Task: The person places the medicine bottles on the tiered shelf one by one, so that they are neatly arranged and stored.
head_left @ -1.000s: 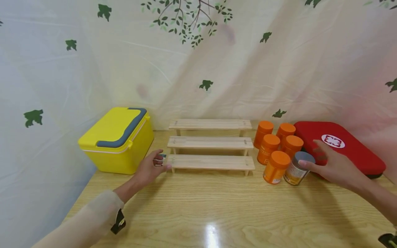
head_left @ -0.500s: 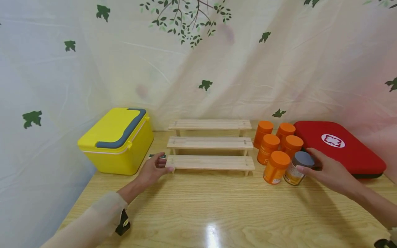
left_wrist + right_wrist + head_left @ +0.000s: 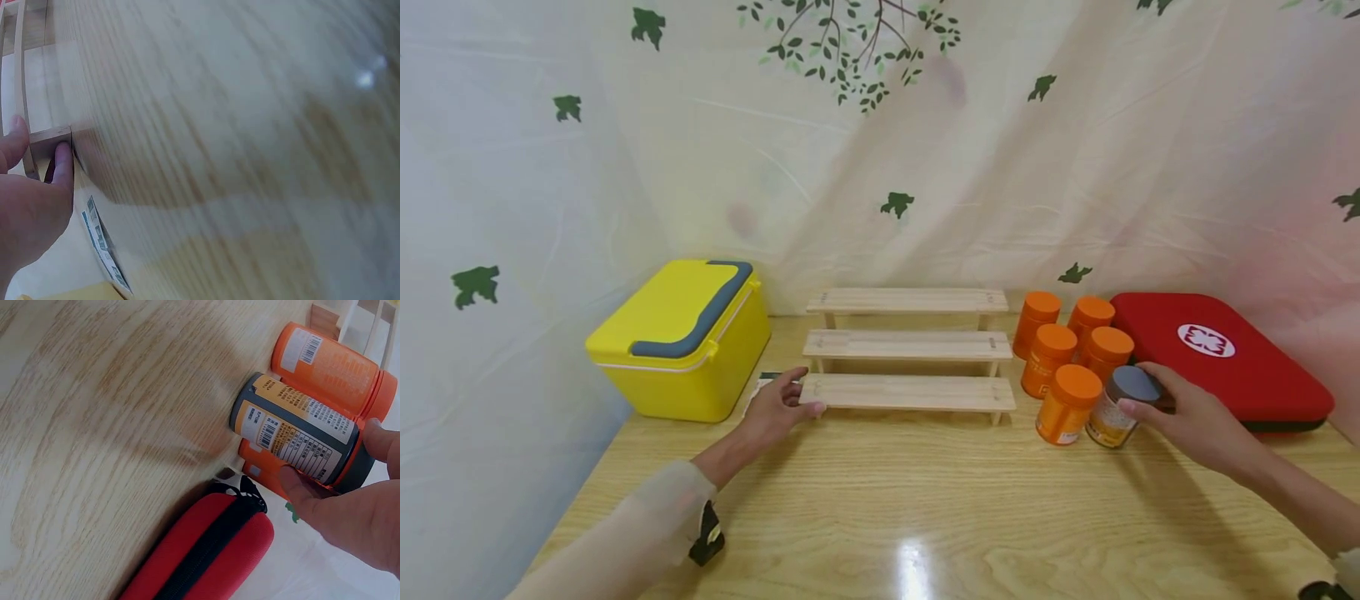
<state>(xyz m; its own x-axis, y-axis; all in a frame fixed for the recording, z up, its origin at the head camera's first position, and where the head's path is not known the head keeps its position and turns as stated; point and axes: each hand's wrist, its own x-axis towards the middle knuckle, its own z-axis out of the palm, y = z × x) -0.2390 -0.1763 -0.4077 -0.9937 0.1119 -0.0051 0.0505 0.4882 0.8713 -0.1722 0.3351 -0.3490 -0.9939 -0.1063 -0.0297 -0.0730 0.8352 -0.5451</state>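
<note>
My right hand [image 3: 1202,425] grips a grey-capped bottle [image 3: 1114,418] near its top, thumb on the near side and fingers behind. In the right wrist view this bottle [image 3: 297,428] stands upright on the table, with a yellow and white printed label. Several orange pill bottles [image 3: 1063,408] cluster beside and behind it. My left hand [image 3: 771,417] holds the left end of the lowest step of a three-tier wooden rack [image 3: 910,392]. The left wrist view has the thumb at the step's front edge and a finger [image 3: 64,164] against its end leg.
A red first-aid case [image 3: 1262,375] lies behind my right hand. At the left stands a yellow box [image 3: 677,379] with a blue-grey handle. A flat printed card [image 3: 103,244] lies beside the rack's left end. A patterned cloth [image 3: 880,167] hangs behind the table.
My right hand has moved left and closed on the grey-capped bottle. My left hand has shifted slightly right, onto the end of the rack's lowest step.
</note>
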